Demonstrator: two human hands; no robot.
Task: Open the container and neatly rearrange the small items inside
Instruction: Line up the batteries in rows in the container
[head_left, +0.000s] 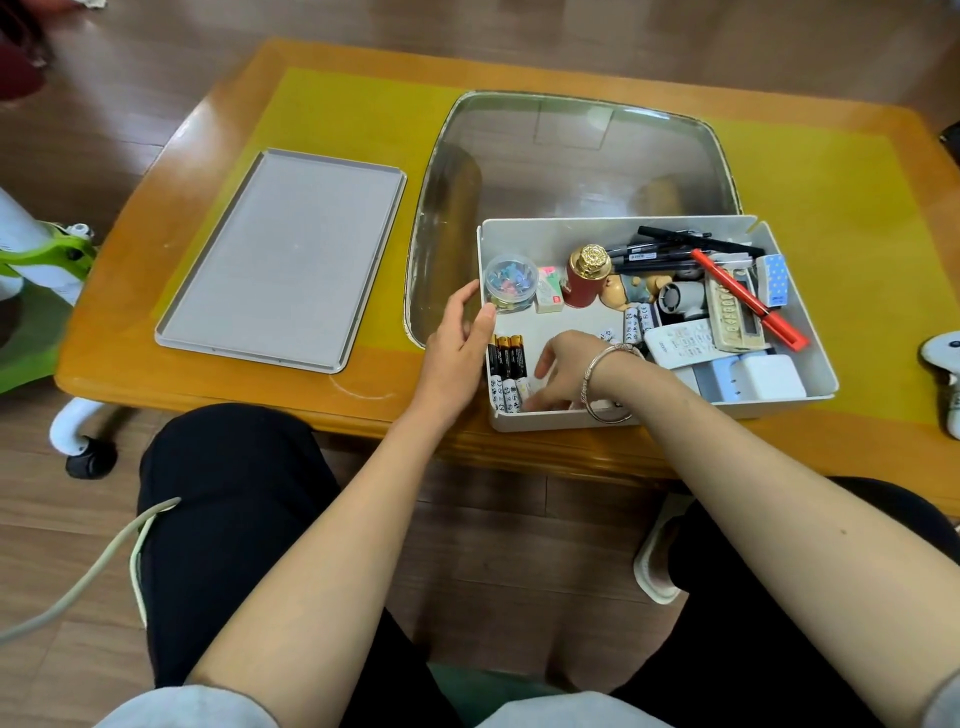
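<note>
A white open container (810, 332) stands on the table's near right side, full of small items. Its grey lid (280, 260) lies flat to the left. My left hand (457, 348) grips the container's left wall, thumb over the rim. My right hand (566, 371) reaches into the near-left corner, its fingertips down by a row of batteries (506, 364); what the fingers hold is hidden. Further in are a clear tub of coloured clips (510, 283), a red jar with a gold cap (587, 275), pens (675, 244), a red marker (748, 299) and a white remote (685, 343).
The wooden table (363, 83) has a yellow mat and a glass inset (571, 150) behind the container. A green and white wheeled object (47, 260) stands at the left. A white object (945, 358) sits at the table's right edge. My knees are under the near edge.
</note>
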